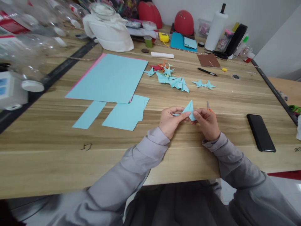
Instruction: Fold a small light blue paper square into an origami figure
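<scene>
Wooden tabletop (47, 157) below — folded paper (189, 107) sits between fingers (184, 117).

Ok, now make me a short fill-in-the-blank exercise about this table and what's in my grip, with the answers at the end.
1. The left grip and right grip both hold a folded paper coloured light ____.
2. Of the two, the ____ one is nearer the phone.
3. The tape measure at the back of the table is ____.
4. The flat sheet just beyond the pen is ____.

Missing words: blue; right; yellow; brown.
</scene>
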`<action>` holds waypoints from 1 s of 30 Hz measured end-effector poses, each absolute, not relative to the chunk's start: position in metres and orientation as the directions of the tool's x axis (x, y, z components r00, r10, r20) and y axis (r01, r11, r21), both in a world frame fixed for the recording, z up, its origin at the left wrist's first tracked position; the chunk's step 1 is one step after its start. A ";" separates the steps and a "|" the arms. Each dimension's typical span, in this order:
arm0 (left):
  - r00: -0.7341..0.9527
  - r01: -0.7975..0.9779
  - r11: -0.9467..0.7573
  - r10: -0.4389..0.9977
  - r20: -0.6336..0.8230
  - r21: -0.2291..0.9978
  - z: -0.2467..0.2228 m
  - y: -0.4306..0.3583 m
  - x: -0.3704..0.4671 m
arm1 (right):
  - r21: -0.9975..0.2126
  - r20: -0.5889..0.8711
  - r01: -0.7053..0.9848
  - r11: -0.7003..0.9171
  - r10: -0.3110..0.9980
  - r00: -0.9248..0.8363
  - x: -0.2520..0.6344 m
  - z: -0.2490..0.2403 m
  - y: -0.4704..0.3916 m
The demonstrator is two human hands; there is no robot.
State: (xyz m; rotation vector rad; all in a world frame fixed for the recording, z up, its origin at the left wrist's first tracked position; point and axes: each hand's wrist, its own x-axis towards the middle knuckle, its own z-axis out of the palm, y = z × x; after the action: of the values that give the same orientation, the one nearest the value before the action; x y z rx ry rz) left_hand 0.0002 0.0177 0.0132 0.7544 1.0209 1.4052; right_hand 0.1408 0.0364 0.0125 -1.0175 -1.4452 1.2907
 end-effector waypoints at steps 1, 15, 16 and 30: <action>-0.097 -0.442 0.074 0.987 -0.129 0.894 0.013 0.018 0.000 | -0.992 0.121 0.013 0.127 0.967 -0.224 0.140 0.013 0.036; -0.085 -0.439 0.076 0.989 -0.125 0.895 0.011 0.018 0.000 | -0.996 0.082 -0.044 0.073 0.960 -0.268 0.137 0.010 0.034; -0.070 -0.460 0.094 0.987 -0.142 0.883 0.012 0.018 -0.001 | -0.996 0.080 -0.054 0.068 0.957 -0.279 0.137 0.010 0.034; 0.017 -0.548 0.175 0.980 -0.198 0.818 0.010 0.019 -0.001 | -0.996 0.081 -0.060 0.067 0.955 -0.284 0.137 0.014 0.032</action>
State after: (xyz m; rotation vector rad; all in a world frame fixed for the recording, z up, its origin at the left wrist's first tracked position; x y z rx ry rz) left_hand -0.0011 0.0189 0.0104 0.6226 0.8906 1.3145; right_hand 0.1369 0.0322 0.0144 -0.9651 -1.4143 1.3830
